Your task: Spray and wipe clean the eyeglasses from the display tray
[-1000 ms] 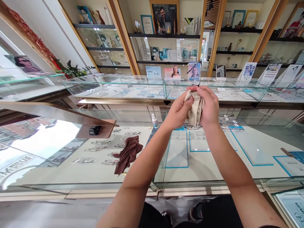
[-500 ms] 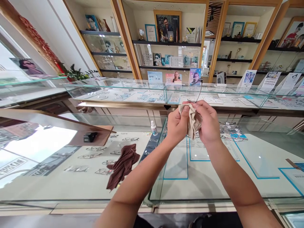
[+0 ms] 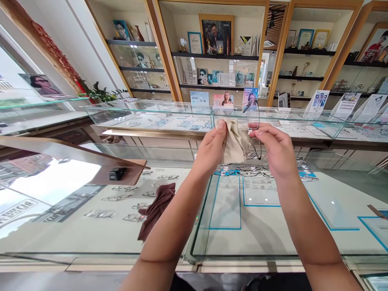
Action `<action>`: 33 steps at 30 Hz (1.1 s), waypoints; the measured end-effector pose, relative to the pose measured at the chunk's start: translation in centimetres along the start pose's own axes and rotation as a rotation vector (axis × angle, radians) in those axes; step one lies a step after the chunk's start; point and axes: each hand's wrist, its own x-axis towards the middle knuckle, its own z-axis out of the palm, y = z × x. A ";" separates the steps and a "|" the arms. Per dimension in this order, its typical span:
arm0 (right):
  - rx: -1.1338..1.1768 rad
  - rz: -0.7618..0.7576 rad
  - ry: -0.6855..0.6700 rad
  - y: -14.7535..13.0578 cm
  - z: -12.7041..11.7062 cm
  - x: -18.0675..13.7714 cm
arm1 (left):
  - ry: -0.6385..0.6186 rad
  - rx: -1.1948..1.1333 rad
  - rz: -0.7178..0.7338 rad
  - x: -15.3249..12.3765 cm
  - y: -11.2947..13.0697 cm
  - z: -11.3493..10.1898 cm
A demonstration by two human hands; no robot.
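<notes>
My left hand (image 3: 211, 146) pinches a beige cleaning cloth (image 3: 235, 141), thumb on top, and the cloth hangs spread toward the right. Between thumb and fingers of my right hand (image 3: 277, 147) is a pair of dark thin-framed eyeglasses (image 3: 258, 115). One temple sticks up above the fingers and another part reaches down beside the cloth. The cloth's right edge is close to the eyeglasses; whether they touch I cannot tell. Both hands are raised above the glass display counter (image 3: 226, 242).
A crumpled brown cloth (image 3: 157, 206) lies on the left counter. A wooden-edged mirror (image 3: 45, 173) with a small black box (image 3: 117, 174) stands at far left. Rows of eyeglass frames (image 3: 168, 177) show under the glass. Across the aisle is another display case (image 3: 157, 107) with standing cards.
My hands have drawn apart, left hand leftward and right hand slightly rightward. The cloth, bunched around the eyeglasses before, now hangs from the left hand, and the eyeglasses show more in the right.
</notes>
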 end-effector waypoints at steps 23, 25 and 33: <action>-0.416 -0.177 -0.043 1.2 1.3 -0.8 | -0.056 0.033 -0.077 0.1 1.5 -1.2; -0.385 -0.160 -0.091 1.4 1.3 -0.6 | -0.099 0.036 -0.070 -0.1 1.5 -1.2; -0.235 -0.047 -0.228 1.6 1.2 -0.1 | -0.092 -0.085 -0.083 0.6 1.3 -1.3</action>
